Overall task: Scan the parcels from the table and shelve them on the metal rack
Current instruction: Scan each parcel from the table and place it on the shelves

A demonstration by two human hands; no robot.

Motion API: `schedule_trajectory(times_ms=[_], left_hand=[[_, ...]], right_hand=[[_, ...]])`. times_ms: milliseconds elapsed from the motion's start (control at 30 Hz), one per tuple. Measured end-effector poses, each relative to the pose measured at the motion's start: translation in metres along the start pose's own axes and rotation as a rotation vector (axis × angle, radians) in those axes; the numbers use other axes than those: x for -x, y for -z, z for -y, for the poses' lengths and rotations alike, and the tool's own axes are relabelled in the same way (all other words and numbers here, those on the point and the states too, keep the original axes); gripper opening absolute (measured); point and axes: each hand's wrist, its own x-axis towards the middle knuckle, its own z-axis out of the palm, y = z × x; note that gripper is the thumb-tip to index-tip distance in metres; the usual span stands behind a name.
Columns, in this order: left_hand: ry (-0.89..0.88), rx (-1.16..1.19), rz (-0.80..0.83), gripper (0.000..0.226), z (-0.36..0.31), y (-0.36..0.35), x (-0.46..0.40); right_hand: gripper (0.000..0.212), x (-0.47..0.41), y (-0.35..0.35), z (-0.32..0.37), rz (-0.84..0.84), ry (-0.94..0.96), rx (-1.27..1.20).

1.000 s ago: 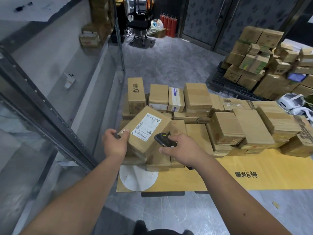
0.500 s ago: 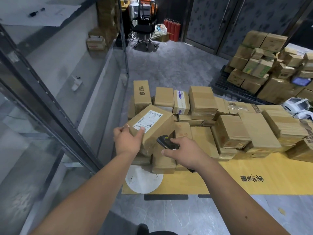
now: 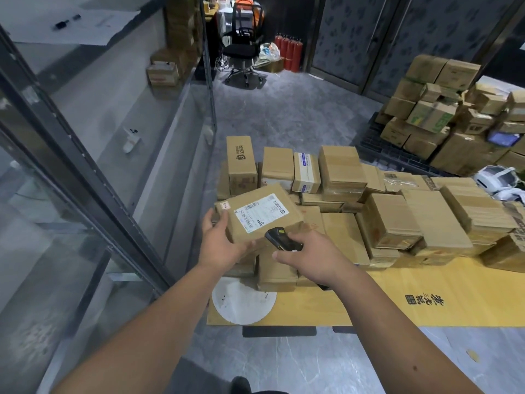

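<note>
Since a second ago we have tilted the parcel (image 3: 260, 216) flatter, its label (image 3: 260, 211) now facing up, while our left hand (image 3: 224, 245) has slid along its near-left corner and grips it there, thumb on top, fingers underneath. Our right hand (image 3: 308, 255) curls round the black scanner (image 3: 282, 240), whose nose sits at the parcel's 5 o'clock edge above the stacked boxes on the worktop (image 3: 426, 305). To scan well, we judge we should aim the nose toward 11 o'clock at the barcode, holding the parcel steady before turning to the metal rack (image 3: 93, 177) at 9 o'clock.
</note>
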Motion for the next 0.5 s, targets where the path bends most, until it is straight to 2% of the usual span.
schedule_trajectory(times_ms=[100,200,300,500], left_hand=[[-0.013,0.068,-0.002,0.090,0.004,0.009,-0.001],[-0.013,0.140,0.010,0.078,0.015,0.017,-0.007],[0.054,0.200,-0.011,0.061,0.021,0.021,-0.012],[0.206,0.098,-0.325,0.015,0.011,0.013,-0.015]], right_hand=[[0.036,0.002,0.000,-0.001,-0.008,-0.011,0.009],[0.038,0.003,-0.002,-0.004,-0.005,-0.019,-0.011],[0.038,0.004,-0.003,-0.004,-0.001,-0.021,-0.017],[0.042,0.000,-0.006,-0.003,-0.001,-0.034,0.009]])
